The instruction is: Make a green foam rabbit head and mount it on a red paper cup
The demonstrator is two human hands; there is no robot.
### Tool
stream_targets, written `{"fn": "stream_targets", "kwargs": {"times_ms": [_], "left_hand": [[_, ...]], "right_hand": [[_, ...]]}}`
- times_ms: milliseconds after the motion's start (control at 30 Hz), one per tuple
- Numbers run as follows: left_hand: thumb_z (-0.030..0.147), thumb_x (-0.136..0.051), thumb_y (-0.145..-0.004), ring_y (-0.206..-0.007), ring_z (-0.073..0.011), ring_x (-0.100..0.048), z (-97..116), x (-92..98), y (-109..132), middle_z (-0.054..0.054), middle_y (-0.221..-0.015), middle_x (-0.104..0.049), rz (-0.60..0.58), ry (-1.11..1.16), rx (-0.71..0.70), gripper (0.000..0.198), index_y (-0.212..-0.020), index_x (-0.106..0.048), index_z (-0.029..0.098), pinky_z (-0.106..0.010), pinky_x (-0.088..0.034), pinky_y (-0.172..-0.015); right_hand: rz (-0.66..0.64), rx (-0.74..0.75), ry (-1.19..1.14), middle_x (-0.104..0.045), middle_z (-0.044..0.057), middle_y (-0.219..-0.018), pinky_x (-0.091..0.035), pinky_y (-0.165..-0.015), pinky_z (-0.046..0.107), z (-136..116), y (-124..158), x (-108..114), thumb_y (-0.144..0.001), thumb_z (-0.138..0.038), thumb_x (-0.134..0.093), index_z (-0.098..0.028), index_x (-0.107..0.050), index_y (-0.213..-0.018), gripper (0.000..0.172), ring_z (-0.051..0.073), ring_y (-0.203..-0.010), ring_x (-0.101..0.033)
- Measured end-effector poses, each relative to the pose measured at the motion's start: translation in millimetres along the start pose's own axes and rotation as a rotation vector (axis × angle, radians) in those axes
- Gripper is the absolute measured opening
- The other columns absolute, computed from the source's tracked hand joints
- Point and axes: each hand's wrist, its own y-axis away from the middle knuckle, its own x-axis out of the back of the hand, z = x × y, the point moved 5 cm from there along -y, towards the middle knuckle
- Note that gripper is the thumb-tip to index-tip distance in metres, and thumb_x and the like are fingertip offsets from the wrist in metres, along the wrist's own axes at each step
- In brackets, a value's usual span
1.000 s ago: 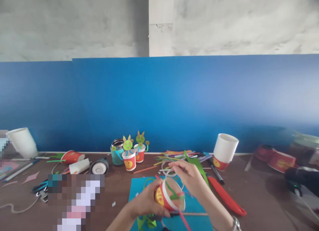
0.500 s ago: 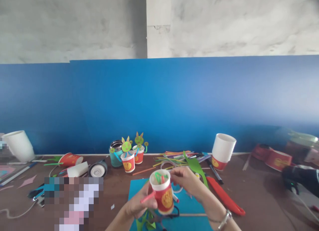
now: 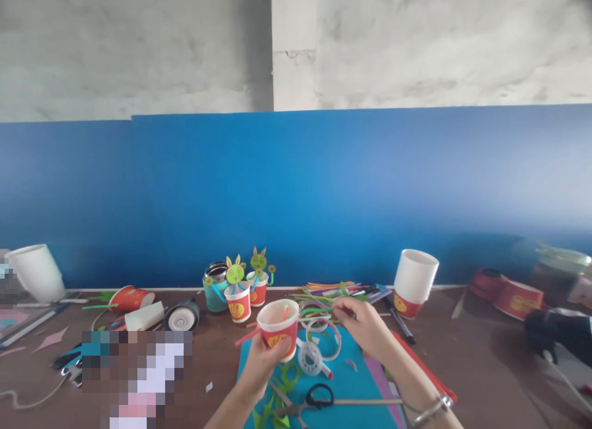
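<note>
Paper cup (image 3: 277, 331) now upright, mouth up, gripped from below and behind by the left hand (image 3: 263, 362). A second ago it lay tipped with the mouth toward the wearer; half a second ago it stood higher and closer. Right hand (image 3: 365, 324) has come off the rim and sits to the cup's right, fingertips pinched on a green strip (image 3: 317, 310) that runs back toward the cup. Pink strip (image 3: 245, 338) pokes out on the side away from the right hand. Scissors (image 3: 319, 397) and tape rolls (image 3: 309, 359) are now uncovered below both hands, on the blue sheet (image 3: 356, 386) on the table (image 3: 485, 367).
</note>
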Motion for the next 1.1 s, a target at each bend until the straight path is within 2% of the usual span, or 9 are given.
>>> {"fn": "stream_targets", "kwargs": {"times_ms": [100,200,300,433,533,700,867,967,1100], "left_hand": [[0.042,-0.077,-0.057,-0.097,-0.028,-0.059,-0.2,-5.4,2.0,-0.012,-0.104,-0.066,-0.055,-0.083,-0.033,0.06,-0.107,-0.059,0.015,-0.037,-0.045,-0.087],[0.041,-0.074,-0.061,-0.095,-0.0253,-0.059,-5.8,-8.2,3.2,-0.011,-0.105,-0.064,-0.111,-0.126,-0.046,0.056,-0.109,-0.057,0.017,-0.036,-0.045,-0.084],[0.039,-0.073,-0.063,-0.09,-0.0236,-0.059,-10.6,-11.1,4.3,-0.01,-0.102,-0.064,-0.222,-0.128,-0.029,0.048,-0.103,-0.059,0.017,-0.035,-0.047,-0.079],[0.034,-0.073,-0.066,-0.081,-0.0196,-0.059,-10.9,-17.8,8.4,-0.009,-0.101,-0.063,-0.389,-0.064,0.042,0.056,-0.115,-0.052,0.02,-0.029,-0.047,-0.067],[0.033,-0.073,-0.067,-0.083,-0.0195,-0.059,-3.5,-23.6,12.4,-0.008,-0.098,-0.063,-0.462,-0.07,0.04,0.055,-0.116,-0.052,0.021,-0.029,-0.046,-0.071],[0.04,-0.072,-0.066,-0.088,-0.0245,-0.059,2.8,-29.6,15.7,-0.011,-0.095,-0.066,-0.51,-0.157,0.076,0.04,-0.095,-0.064,0.014,-0.034,-0.045,-0.081],[0.052,-0.073,-0.061,-0.105,-0.0289,-0.055,0.3,-24.1,14.0,-0.011,-0.114,-0.061,-0.361,0.051,0.075,0.07,-0.12,-0.051,0.021,-0.038,-0.043,-0.088],[0.051,-0.057,-0.077,-0.113,-0.0262,-0.05,7.2,-14.0,9.0,-0.01,-0.118,-0.058,-0.127,-0.044,-0.089,0.047,-0.114,-0.056,0.022,-0.036,-0.041,-0.092],[0.041,-0.058,-0.08,-0.095,-0.0244,-0.058,18.6,-10.7,4.3,-0.01,-0.098,-0.066,0.003,-0.202,-0.251,0.029,-0.094,-0.067,0.017,-0.033,-0.045,-0.083]], "right_hand": [[0.121,0.058,0.042,-0.068,0.006,-0.092,-0.047,-0.076,0.034,-6.2,2.8,6.5,-0.077,-0.023,-0.049,-0.019,-0.064,-0.097,0.026,0.022,-0.085,-0.061],[0.208,0.203,0.014,-0.059,0.008,-0.116,-0.039,-0.094,0.041,-32.6,12.2,9.9,-0.076,-0.017,-0.048,-0.023,-0.055,-0.117,0.042,0.024,-0.111,-0.05],[-0.026,0.308,-0.1,-0.061,0.006,-0.111,-0.04,-0.094,0.038,-59.5,21.2,0.1,-0.073,-0.011,-0.051,-0.024,-0.062,-0.106,0.037,0.022,-0.107,-0.052],[-0.214,0.276,-0.167,-0.066,0.004,-0.091,-0.045,-0.08,0.031,-71.4,27.2,-9.3,-0.072,-0.012,-0.057,-0.023,-0.069,-0.093,0.026,0.02,-0.089,-0.058],[-0.199,0.207,-0.168,-0.067,0.002,-0.077,-0.045,-0.07,0.026,-67.0,25.6,-12.8,-0.074,-0.015,-0.059,-0.021,-0.07,-0.078,0.013,0.017,-0.075,-0.059],[-0.039,0.161,-0.23,-0.066,0.002,-0.077,-0.044,-0.067,0.025,-62.1,22.2,-11.3,-0.076,-0.02,-0.058,-0.019,-0.068,-0.076,0.01,0.016,-0.072,-0.059],[-0.051,0.1,-0.312,-0.063,0.0,-0.067,-0.046,-0.062,0.025,-60.9,21.0,-9.9,-0.08,-0.027,-0.052,-0.017,-0.063,-0.077,0.014,0.014,-0.06,-0.059],[-0.072,0.094,-0.346,-0.063,0.001,-0.069,-0.047,-0.063,0.025,-59.9,20.6,-10.0,-0.084,-0.028,-0.048,-0.017,-0.06,-0.079,0.017,0.014,-0.058,-0.059],[-0.013,0.143,-0.329,-0.063,0.005,-0.096,-0.044,-0.084,0.032,-57.5,20.6,-13.2,-0.083,-0.027,-0.051,-0.02,-0.061,-0.092,0.016,0.02,-0.093,-0.059]]}}
